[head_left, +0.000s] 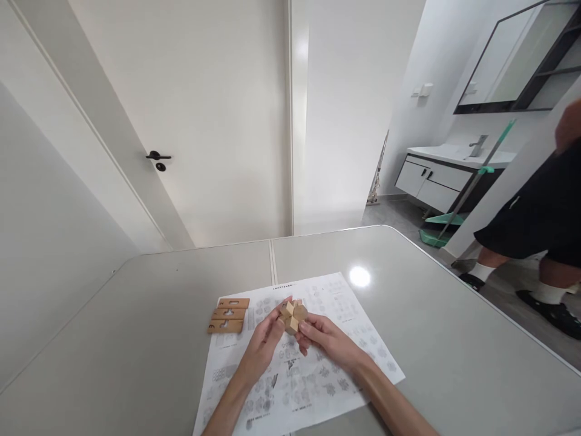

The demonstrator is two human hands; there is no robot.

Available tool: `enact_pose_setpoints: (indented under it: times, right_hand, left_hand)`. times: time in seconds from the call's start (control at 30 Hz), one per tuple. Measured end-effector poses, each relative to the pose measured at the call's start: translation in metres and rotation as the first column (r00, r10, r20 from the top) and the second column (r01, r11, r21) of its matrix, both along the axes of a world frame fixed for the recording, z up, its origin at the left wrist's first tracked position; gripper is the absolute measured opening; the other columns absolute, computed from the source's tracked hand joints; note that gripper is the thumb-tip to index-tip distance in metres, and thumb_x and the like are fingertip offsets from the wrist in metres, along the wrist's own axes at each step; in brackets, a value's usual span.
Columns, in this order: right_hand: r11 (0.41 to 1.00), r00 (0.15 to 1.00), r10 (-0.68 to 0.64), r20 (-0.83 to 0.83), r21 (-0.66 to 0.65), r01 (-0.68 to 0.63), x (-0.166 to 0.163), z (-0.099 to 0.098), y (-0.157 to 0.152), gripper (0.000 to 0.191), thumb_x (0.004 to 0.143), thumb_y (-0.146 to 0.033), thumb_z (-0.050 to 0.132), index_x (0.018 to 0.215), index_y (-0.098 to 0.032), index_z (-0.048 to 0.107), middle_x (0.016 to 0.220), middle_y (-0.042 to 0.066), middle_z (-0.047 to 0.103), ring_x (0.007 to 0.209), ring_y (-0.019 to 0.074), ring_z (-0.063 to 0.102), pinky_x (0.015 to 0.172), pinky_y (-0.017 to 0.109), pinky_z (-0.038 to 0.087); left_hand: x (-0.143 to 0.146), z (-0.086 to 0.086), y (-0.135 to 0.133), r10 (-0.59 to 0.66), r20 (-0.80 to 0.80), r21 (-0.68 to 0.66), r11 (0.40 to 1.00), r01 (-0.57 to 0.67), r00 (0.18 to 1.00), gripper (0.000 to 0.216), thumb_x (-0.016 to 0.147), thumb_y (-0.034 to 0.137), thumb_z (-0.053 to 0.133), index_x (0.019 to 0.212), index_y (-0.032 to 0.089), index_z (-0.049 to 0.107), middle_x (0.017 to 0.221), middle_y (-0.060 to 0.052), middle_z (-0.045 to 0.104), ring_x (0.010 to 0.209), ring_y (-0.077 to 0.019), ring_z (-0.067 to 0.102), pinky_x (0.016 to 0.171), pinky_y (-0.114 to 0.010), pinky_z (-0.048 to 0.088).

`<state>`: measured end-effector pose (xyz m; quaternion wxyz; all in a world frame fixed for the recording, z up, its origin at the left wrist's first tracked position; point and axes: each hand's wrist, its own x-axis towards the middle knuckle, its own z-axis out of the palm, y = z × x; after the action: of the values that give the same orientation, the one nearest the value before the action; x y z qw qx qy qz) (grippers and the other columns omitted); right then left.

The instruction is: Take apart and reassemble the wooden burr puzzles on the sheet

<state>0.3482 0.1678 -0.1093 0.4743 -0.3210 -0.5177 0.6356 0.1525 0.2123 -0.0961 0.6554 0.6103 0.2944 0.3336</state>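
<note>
A wooden burr puzzle, star-shaped with faceted points in lighter and darker wood, is held between both hands above a printed sheet. My left hand grips its left side, thumb in front and fingers behind. On the right side, my right hand pinches it between thumb and fingers, the other fingers curled below. Beneath lies the large white paper sheet, covered with small printed diagrams too faint to read. Left of my left hand, three flat wooden pieces with cut-out shapes sit in a stack-like row on the sheet's edge.
The grey table has a seam and a rounded far edge. Beyond it stand a white door with a black handle, a washbasin cabinet and a green dustpan. A person in dark shorts stands at the right.
</note>
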Motion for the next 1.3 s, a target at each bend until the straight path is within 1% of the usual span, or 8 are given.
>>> enact_pose_setpoints:
  times: [0.17,0.3,0.5,0.8,0.97,1.1,1.2,1.3]
  right_hand:
    - [1.0,0.999,0.028,-0.031,-0.011,-0.028,-0.002,0.002,-0.002,0.037,0.095,-0.054,0.064,0.088,-0.018,0.063,0.076,-0.002,0.05,0.067,0.014,0.049,0.072,0.033,0.045]
    - [0.996,0.988,0.073,-0.134,-0.045,-0.08,-0.004,0.002,-0.002,0.038,0.094,-0.055,0.066,0.087,-0.019,0.062,0.075,-0.003,0.045,0.063,0.0123,0.039,0.067,0.031,0.045]
    - [0.989,0.987,0.104,-0.126,-0.095,-0.117,-0.003,-0.005,0.002,0.046,0.09,-0.064,0.066,0.087,-0.019,0.06,0.076,-0.002,0.044,0.062,0.0118,0.039,0.063,0.031,0.046]
    - [1.0,0.998,-0.007,0.061,-0.019,0.008,0.005,0.003,-0.002,0.045,0.093,-0.063,0.062,0.088,-0.019,0.068,0.071,-0.002,0.054,0.069,0.0163,0.053,0.076,0.034,0.046]
    - [0.972,0.949,-0.222,0.222,0.126,0.198,-0.004,-0.001,-0.004,0.039,0.096,-0.059,0.059,0.089,-0.021,0.063,0.072,-0.002,0.054,0.065,0.0162,0.052,0.065,0.03,0.043]
    - [0.946,0.911,-0.292,0.292,0.227,0.23,-0.01,-0.007,-0.006,0.042,0.1,-0.057,0.051,0.078,-0.021,0.054,0.067,-0.002,0.051,0.062,0.0148,0.046,0.059,0.028,0.035]
    - [0.956,0.925,-0.263,0.276,0.206,0.21,-0.008,-0.004,-0.007,0.042,0.1,-0.059,0.051,0.082,-0.021,0.057,0.068,-0.003,0.05,0.062,0.0149,0.045,0.06,0.028,0.036]
    - [0.988,0.974,-0.11,0.197,0.125,0.087,-0.004,0.003,-0.006,0.043,0.1,-0.061,0.049,0.094,-0.021,0.063,0.07,-0.001,0.056,0.067,0.0172,0.053,0.072,0.033,0.044]
  left_hand:
    - [0.009,-0.005,-0.006,0.045,0.04,-0.115,0.993,-0.04,0.998,0.059,0.102,0.06,0.042,0.154,0.031,0.045,0.162,-0.005,0.042,0.148,-0.0339,0.041,0.124,-0.052,0.028]
    - [0.011,-0.004,-0.006,0.019,0.112,-0.142,0.99,-0.003,0.993,0.065,0.101,0.065,0.038,0.152,0.027,0.049,0.156,-0.01,0.052,0.145,-0.0365,0.045,0.12,-0.055,0.033]
    - [0.006,-0.002,-0.004,-0.031,0.018,-0.041,0.999,0.031,0.999,0.075,0.088,0.053,0.073,0.152,0.023,0.048,0.146,-0.012,0.061,0.14,-0.0354,0.05,0.117,-0.051,0.04]
    - [0.007,0.0,-0.007,0.097,-0.105,0.081,0.993,-0.089,0.99,0.071,0.082,0.042,0.081,0.145,0.022,0.055,0.137,-0.011,0.067,0.133,-0.0339,0.057,0.117,-0.046,0.04]
    - [0.01,-0.003,-0.007,0.238,-0.102,0.068,0.97,-0.232,0.966,0.061,0.081,0.038,0.081,0.136,0.023,0.06,0.137,-0.01,0.067,0.132,-0.0333,0.058,0.115,-0.047,0.042]
    - [0.011,-0.005,-0.008,0.186,-0.065,0.034,0.982,-0.184,0.98,0.065,0.082,0.039,0.081,0.141,0.021,0.058,0.141,-0.011,0.065,0.135,-0.0332,0.056,0.116,-0.045,0.042]
    - [0.009,-0.005,-0.008,0.153,-0.038,0.028,0.988,-0.152,0.988,0.069,0.082,0.04,0.082,0.143,0.02,0.056,0.143,-0.012,0.063,0.137,-0.0338,0.054,0.118,-0.044,0.04]
    - [0.006,-0.004,-0.007,0.082,0.02,0.014,0.997,-0.082,0.996,0.069,0.085,0.043,0.079,0.145,0.021,0.054,0.144,-0.013,0.062,0.136,-0.0353,0.055,0.116,-0.046,0.042]
